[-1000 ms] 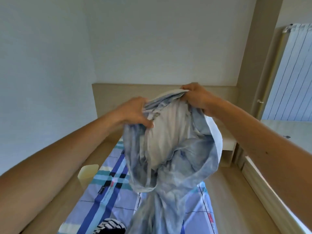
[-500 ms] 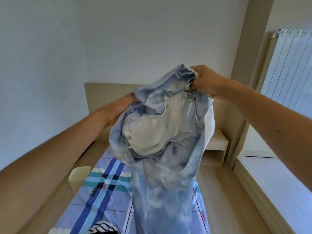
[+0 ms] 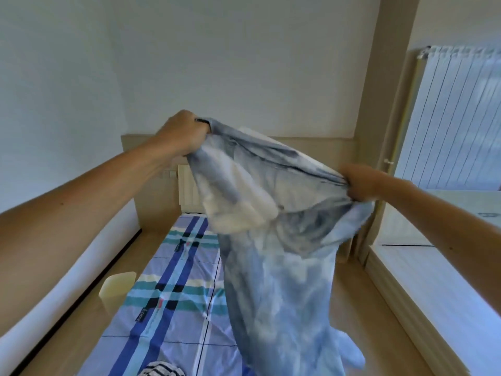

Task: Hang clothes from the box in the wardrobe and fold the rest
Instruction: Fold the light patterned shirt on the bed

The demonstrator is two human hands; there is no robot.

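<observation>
Blue plaid sheet [image 3: 176,280] on a wooden bed platform [image 3: 81,324]; pale yellow tub [image 3: 118,284] just beside it; white radiator [image 3: 455,118] at right

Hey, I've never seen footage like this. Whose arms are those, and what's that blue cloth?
No machine here: the camera sits on a person's head, looking forward and down, so both bare arms are the wearer's. The left hand and right hand each grip the top edge of a blue-and-white garment, holding it spread above a bed. On the bed lies a plaid sheet, with a striped cloth at its near end and a pale yellow object beside it.
</observation>
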